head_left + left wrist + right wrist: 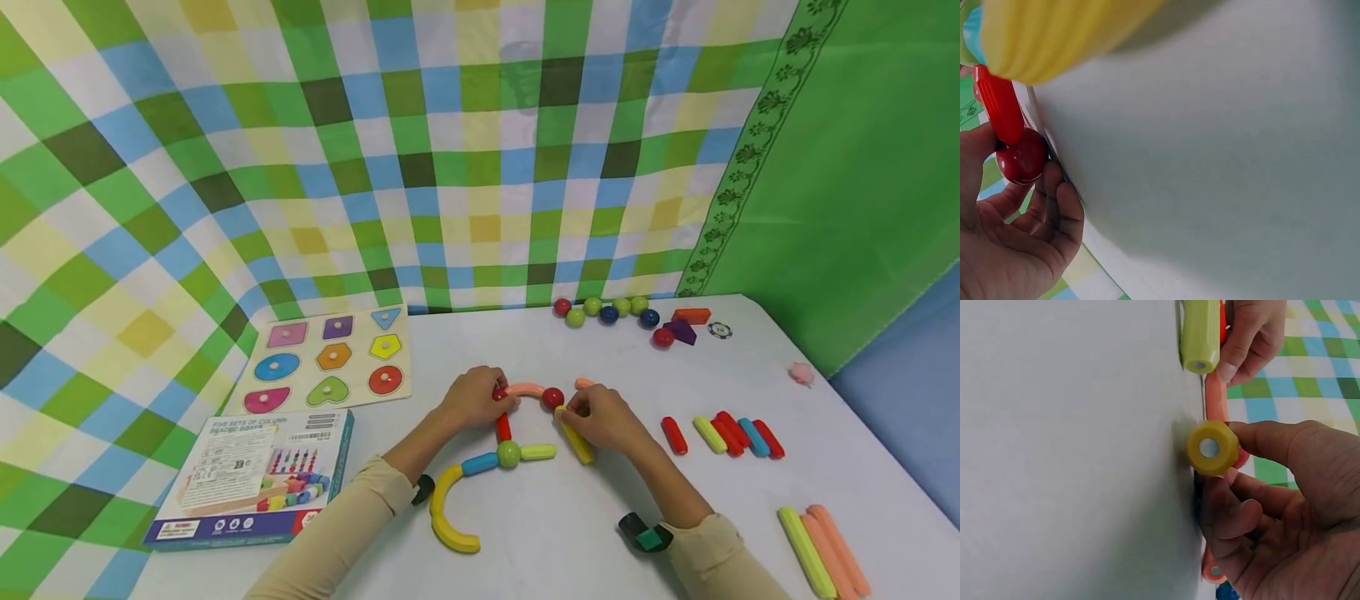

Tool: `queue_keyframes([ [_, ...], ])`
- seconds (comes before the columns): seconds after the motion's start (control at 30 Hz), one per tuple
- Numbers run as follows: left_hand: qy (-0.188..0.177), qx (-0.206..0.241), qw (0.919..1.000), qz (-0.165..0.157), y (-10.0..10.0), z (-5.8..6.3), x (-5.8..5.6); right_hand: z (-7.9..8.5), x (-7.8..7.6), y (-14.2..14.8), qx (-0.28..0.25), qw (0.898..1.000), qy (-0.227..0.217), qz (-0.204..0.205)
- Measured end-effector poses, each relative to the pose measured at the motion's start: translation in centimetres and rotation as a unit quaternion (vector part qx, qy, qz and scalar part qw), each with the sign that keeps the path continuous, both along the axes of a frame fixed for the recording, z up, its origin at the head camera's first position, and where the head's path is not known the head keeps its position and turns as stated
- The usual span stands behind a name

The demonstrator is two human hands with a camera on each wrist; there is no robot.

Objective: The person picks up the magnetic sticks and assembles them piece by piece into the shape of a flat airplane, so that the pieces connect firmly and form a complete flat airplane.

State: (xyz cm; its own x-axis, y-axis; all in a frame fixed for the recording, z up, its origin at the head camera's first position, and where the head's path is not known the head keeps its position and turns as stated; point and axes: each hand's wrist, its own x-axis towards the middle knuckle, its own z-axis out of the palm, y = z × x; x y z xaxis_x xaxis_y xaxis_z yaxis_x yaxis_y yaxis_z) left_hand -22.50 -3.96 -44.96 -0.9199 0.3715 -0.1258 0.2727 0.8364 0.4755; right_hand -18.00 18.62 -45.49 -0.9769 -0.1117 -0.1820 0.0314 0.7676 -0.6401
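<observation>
In the head view, my left hand [476, 398] grips a red ball, seen closely in the left wrist view as a shiny red ball [1022, 156] with a red stick [1000, 109] against it. A curved peach stick [525, 389] runs from that ball to a second red ball [552, 398]. My right hand [602, 417] pinches a yellow stick [576, 439], its upper end at the second ball; a metal disc shows in its near end. Below, a green ball [508, 453] joins the red stick, a light green stick [538, 452], and a blue stick [480, 463] leading to curved yellow sticks [446, 487].
A wooden shape puzzle [300, 387] and a toy box [251, 479] lie on the left. Several balls [592, 307] line the back edge. Short sticks [727, 433] lie to the right, longer ones [821, 546] at front right. Part of another peach stick [583, 383] shows behind my right hand.
</observation>
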Motion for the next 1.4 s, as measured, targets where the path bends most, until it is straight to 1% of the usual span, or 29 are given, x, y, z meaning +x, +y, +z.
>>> queue_keyframes([
  [0.23,-0.005,0.018,0.9998,-0.006,-0.2,-0.2,0.0,-0.5,0.0,-0.4,-0.01,0.999,0.03,-0.02],
  [0.43,-0.008,0.024,0.9996,-0.013,-0.2,-0.5,-0.2,-0.7,-0.4,-0.9,0.004,0.998,0.046,-0.039],
  [0.6,-0.016,0.027,0.9995,-0.009,-0.1,-0.4,-0.1,-0.5,-0.8,-1.3,0.019,0.998,0.053,-0.041],
  [0.7,-0.019,0.027,0.9994,-0.008,-0.1,-0.4,0.0,-0.5,-1.0,-1.4,0.028,0.998,0.049,-0.042],
  [0.8,-0.007,0.017,0.9998,-0.012,-0.2,-0.4,0.2,-0.4,-1.1,-1.5,0.034,0.998,0.04,-0.046],
  [0.87,0.02,-0.001,0.9997,-0.016,-0.3,-0.1,0.7,-0.4,-1.1,-1.6,0.037,0.998,0.035,-0.048],
  [0.97,0.084,-0.04,0.9952,-0.028,-0.3,0.7,1.9,-0.3,-1.1,-1.7,0.036,0.998,0.029,-0.048],
  [1.03,0.123,-0.056,0.9898,-0.047,-0.3,1.5,3.0,-0.3,-1.1,-1.7,0.032,0.998,0.025,-0.048],
  [1.1,0.143,-0.06,0.9848,-0.077,-0.2,2.3,4.2,-0.2,-1.1,-1.7,0.029,0.998,0.023,-0.047],
  [1.13,0.148,-0.062,0.9826,-0.094,-0.2,2.6,4.7,-0.3,-1.1,-1.7,0.028,0.998,0.021,-0.048],
  [1.23,0.136,-0.059,0.9794,-0.137,-0.3,3.2,5.8,-0.3,-1.2,-1.8,0.026,0.998,0.021,-0.051],
  [1.3,0.129,-0.071,0.9772,-0.153,-0.5,3.1,6.1,-0.3,-1.4,-1.9,0.027,0.998,0.023,-0.052],
  [1.4,0.114,-0.088,0.9758,-0.165,-0.8,2.8,6.3,-0.3,-1.7,-2.1,0.028,0.998,0.022,-0.051],
])
